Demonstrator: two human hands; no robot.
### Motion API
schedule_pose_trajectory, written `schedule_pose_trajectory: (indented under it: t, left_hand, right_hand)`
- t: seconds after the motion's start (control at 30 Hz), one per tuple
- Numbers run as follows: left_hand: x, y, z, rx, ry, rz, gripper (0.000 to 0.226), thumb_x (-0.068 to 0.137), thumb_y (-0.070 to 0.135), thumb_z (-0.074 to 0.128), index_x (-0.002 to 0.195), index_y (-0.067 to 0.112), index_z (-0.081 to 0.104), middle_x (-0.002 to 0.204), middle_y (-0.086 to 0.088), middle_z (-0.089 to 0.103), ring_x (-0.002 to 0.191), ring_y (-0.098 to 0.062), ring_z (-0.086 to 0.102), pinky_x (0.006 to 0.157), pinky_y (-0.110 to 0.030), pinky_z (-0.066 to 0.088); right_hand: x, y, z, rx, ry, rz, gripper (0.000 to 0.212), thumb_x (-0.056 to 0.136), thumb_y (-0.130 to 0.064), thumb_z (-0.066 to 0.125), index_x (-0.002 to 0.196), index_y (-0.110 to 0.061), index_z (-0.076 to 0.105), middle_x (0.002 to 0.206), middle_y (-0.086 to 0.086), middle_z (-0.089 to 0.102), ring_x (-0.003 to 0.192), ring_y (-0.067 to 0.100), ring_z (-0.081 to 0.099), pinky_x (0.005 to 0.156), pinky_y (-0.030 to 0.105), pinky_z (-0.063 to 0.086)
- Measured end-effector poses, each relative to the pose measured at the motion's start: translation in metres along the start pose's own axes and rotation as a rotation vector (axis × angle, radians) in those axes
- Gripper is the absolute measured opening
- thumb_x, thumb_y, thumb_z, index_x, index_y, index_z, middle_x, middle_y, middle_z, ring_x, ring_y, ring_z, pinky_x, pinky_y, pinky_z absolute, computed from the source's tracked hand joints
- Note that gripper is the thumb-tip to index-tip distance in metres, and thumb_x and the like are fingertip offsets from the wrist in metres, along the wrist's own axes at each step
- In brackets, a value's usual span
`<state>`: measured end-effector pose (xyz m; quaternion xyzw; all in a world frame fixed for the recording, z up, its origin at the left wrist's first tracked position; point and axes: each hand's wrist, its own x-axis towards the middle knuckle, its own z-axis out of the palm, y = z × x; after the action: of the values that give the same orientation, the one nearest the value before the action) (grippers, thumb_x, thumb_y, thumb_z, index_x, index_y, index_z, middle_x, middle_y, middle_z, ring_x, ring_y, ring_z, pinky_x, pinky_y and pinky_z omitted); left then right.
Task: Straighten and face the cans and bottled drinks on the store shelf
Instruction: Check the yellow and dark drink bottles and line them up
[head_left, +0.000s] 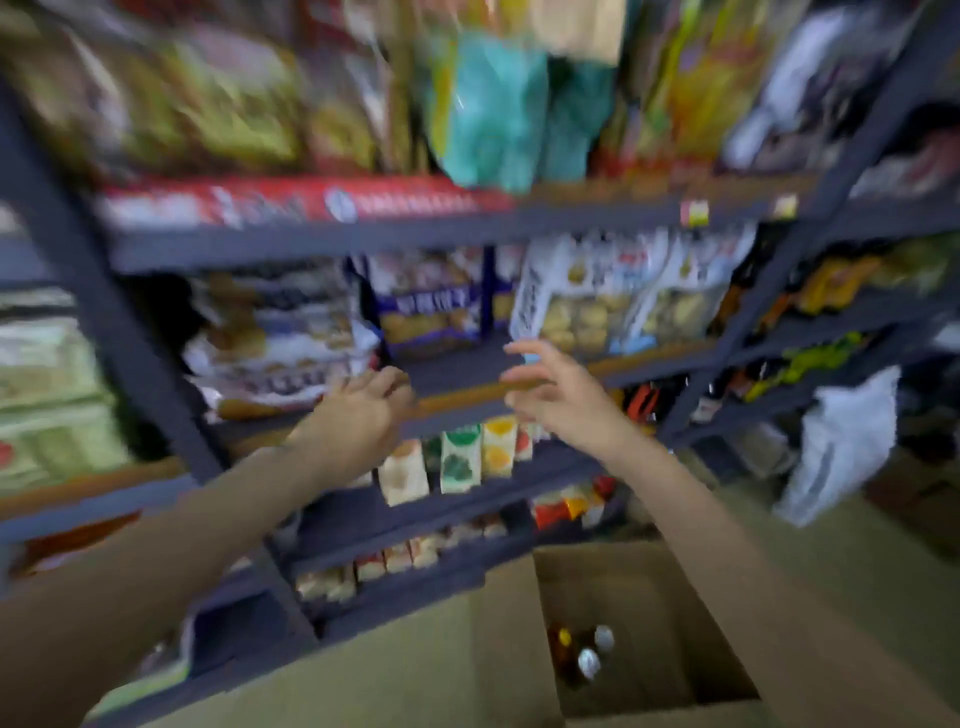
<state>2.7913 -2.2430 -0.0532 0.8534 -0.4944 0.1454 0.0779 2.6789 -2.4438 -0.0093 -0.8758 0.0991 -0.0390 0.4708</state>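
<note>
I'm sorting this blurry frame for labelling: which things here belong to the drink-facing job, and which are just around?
Job:
- bottles standing in the open cardboard box
- drink cartons on the lower shelf
- left hand and right hand, both holding nothing

Just around:
- snack bags on the top shelf
- biscuit packs
- white plastic bag

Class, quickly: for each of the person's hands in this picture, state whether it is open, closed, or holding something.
Left hand: fingers curled at the shelf edge; blur hides whether it grips anything, so it cannot be told.
Right hand: open, fingers spread, holding nothing.
</note>
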Motion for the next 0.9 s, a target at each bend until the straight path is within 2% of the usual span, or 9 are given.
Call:
schedule_pose_trajectory:
  t: [0.07,0.17,0.2,0.27,0.4,0.47,0.67,0.77,0.9]
  left_hand:
    - [-0.017,-0.046,-0.075,-0.010,0.057,0.002,0.030,0.066,0.006,0.050,0.095,0.003,0.061,0.093,-0.019,0.061,0.074,-0.036,0.063,0.057,-0.039,0.053]
    - [-0.044,-0.103,-0.187,0.056,0.240,0.026,0.034,0.076,0.015,0.037,0.095,0.000,0.060,0.093,-0.017,0.061,0.076,-0.030,0.061,0.066,-0.029,0.040]
    - [-0.055,-0.121,-0.222,0.078,0.312,0.032,0.034,0.079,0.016,0.036,0.095,-0.002,0.059,0.093,-0.017,0.060,0.074,-0.032,0.062,0.067,-0.030,0.039]
    - [-0.082,-0.158,-0.283,0.132,0.467,0.022,0.034,0.083,0.018,0.036,0.098,-0.002,0.059,0.097,-0.017,0.059,0.078,-0.033,0.062,0.067,-0.034,0.043]
    - [-0.144,-0.244,-0.380,0.194,0.748,-0.036,0.031,0.081,0.012,0.036,0.101,0.001,0.057,0.101,-0.013,0.057,0.085,-0.020,0.051,0.070,-0.020,0.035]
    - [-0.166,-0.287,-0.416,0.278,0.828,-0.056,0.030,0.079,0.011,0.038,0.103,0.003,0.055,0.105,-0.014,0.056,0.093,-0.025,0.051,0.079,-0.027,0.037]
    - [-0.171,-0.373,-0.470,0.474,0.952,-0.276,0.049,0.074,0.025,0.036,0.119,0.010,0.052,0.128,-0.015,0.052,0.116,-0.028,0.037,0.090,-0.048,0.041]
    - [-0.155,-0.383,-0.477,0.537,0.922,-0.274,0.056,0.079,0.032,0.032,0.130,0.016,0.048,0.142,-0.011,0.043,0.131,-0.027,0.028,0.103,-0.050,0.030]
    - [-0.125,-0.388,-0.484,0.554,0.907,-0.238,0.056,0.084,0.037,0.032,0.139,0.023,0.041,0.151,-0.008,0.030,0.140,-0.026,0.015,0.110,-0.048,0.011]
  right_hand:
    - [0.003,-0.091,0.008,-0.017,-0.020,-0.148,0.041,0.091,-0.006,0.059,0.125,-0.024,0.045,0.117,0.005,0.057,0.097,0.027,0.063,0.078,0.024,0.050]
    - [0.011,-0.223,0.021,-0.007,0.024,-0.423,0.043,0.086,0.006,0.060,0.115,-0.021,0.044,0.115,0.016,0.059,0.086,0.012,0.065,0.076,0.020,0.048]
    - [0.013,-0.263,0.028,0.021,0.060,-0.518,0.042,0.085,0.009,0.059,0.114,-0.019,0.045,0.111,0.014,0.059,0.080,0.002,0.063,0.075,0.017,0.048]
    - [0.014,-0.339,0.048,0.067,0.111,-0.670,0.039,0.086,0.008,0.058,0.112,-0.019,0.047,0.105,0.007,0.060,0.072,0.002,0.061,0.074,0.019,0.051]
    - [0.034,-0.458,0.111,0.108,0.146,-0.920,0.039,0.089,-0.001,0.059,0.106,-0.034,0.049,0.106,0.000,0.060,0.087,0.016,0.063,0.081,0.035,0.053]
    - [0.050,-0.502,0.144,0.071,0.155,-0.985,0.041,0.090,-0.004,0.059,0.107,-0.039,0.047,0.109,-0.005,0.057,0.091,0.011,0.061,0.086,0.034,0.052]
    - [0.119,-0.579,0.183,-0.254,0.385,-0.874,0.048,0.093,-0.017,0.058,0.136,-0.025,0.037,0.138,0.000,0.041,0.123,0.015,0.044,0.096,0.032,0.045]
    - [0.158,-0.597,0.178,-0.338,0.438,-0.770,0.058,0.091,-0.020,0.061,0.141,-0.022,0.032,0.143,0.008,0.035,0.130,0.024,0.040,0.103,0.034,0.036]
    - [0.206,-0.606,0.167,-0.447,0.358,-0.639,0.080,0.087,-0.028,0.067,0.148,-0.024,0.016,0.151,0.016,0.025,0.138,0.031,0.028,0.108,0.037,0.029]
